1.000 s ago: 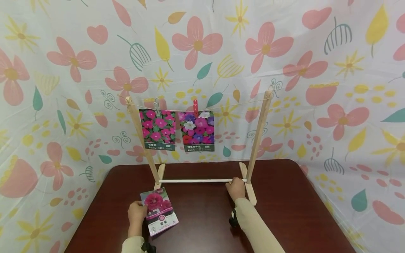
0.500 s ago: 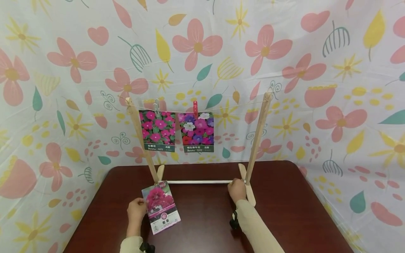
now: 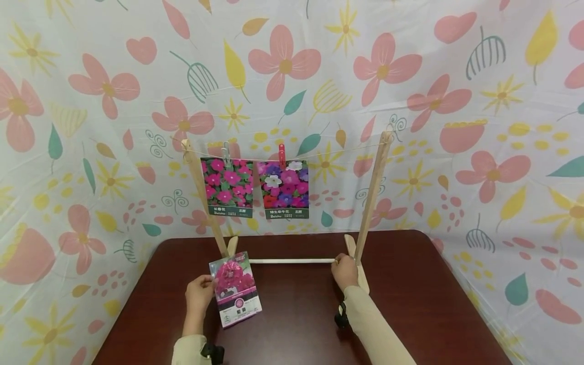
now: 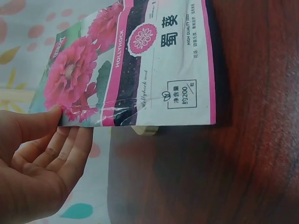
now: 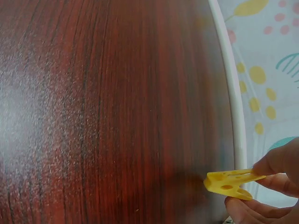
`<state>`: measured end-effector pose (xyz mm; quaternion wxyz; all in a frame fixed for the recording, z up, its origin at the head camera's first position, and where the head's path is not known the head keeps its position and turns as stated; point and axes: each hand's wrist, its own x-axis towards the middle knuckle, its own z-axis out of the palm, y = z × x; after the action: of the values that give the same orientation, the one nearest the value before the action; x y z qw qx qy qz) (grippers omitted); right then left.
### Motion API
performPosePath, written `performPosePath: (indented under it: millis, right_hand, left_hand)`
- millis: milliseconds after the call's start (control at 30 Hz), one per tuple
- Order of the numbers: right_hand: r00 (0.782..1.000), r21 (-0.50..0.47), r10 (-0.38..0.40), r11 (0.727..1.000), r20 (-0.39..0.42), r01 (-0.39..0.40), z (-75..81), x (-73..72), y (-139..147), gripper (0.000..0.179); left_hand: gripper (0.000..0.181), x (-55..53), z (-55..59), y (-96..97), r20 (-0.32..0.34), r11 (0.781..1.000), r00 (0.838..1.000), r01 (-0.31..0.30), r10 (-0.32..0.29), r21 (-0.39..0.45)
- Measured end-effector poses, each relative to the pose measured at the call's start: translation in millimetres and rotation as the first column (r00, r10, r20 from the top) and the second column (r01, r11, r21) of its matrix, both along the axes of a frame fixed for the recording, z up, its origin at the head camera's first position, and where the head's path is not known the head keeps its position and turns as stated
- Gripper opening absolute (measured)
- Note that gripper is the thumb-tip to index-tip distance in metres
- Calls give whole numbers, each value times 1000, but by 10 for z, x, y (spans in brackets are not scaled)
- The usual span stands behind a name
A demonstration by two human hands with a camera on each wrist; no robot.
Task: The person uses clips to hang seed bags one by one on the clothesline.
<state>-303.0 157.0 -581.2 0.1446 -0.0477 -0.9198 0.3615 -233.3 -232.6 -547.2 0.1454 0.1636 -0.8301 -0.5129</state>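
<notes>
My left hand (image 3: pixel 199 296) pinches a hollyhock seed packet (image 3: pixel 235 294) by its left edge. In the left wrist view the packet (image 4: pixel 135 65) is tilted above the table, with the thumb on its printed front and the other fingers behind. With its fingertips my right hand (image 3: pixel 345 272) holds a yellow clothespin (image 5: pixel 229 183), near the right end of the stand's white rod (image 3: pixel 292 261). Two flower packets hang from a string (image 3: pixel 337 153): a pink one (image 3: pixel 228 185) under a pale clothespin (image 3: pixel 226 154) and a mixed-colour one (image 3: pixel 285 187) under a red clothespin (image 3: pixel 282 156).
A wooden stand with a left post (image 3: pixel 205 197) and a right post (image 3: pixel 373 197) carries the string. It rests on the dark red table (image 3: pixel 292 329) near the back edge. Behind hangs a flower-patterned cloth (image 3: pixel 292 121).
My left hand has lifted the hollyhock packet up and slightly right, so it now covers the rod's left end. The right hand has shifted a little right, staying near the rod.
</notes>
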Motion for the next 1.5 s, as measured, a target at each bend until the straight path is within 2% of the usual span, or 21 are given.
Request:
performPosePath:
  millis: [233, 433, 667, 833, 1033, 1333, 1500]
  right_hand:
    - [1000, -5, 19, 1000, 10, -19, 17, -8, 0, 14]
    - [1000, 0, 21, 1000, 20, -21, 20, -20, 6, 14]
    - [998, 20, 47, 999, -36, -46, 33, -12, 30, 9]
    - [997, -6, 55, 998, -50, -55, 116, 16, 61, 16]
    - [998, 4, 69, 998, -12, -69, 218, 25, 81, 30]
    - [991, -14, 119, 993, 61, -118, 399, 26, 104, 35]
    - [987, -24, 147, 989, 68, -146, 486, 32, 125, 32]
  left_hand:
    - [17, -28, 69, 36, -12, 999, 1000, 12, -12, 48]
    - [16, -49, 134, 67, -17, 999, 1000, 14, -13, 31]
    - [15, -87, 220, 80, -33, 999, 999, 30, -29, 22]
    - [15, -103, 278, 110, -47, 999, 998, 48, -47, 26]
    - [14, -98, 344, 152, -69, 999, 996, 52, -52, 4]
    - [11, -122, 423, 201, -99, 995, 993, 56, -64, -87]
    - [12, -129, 478, 223, -98, 993, 993, 57, -67, -107]
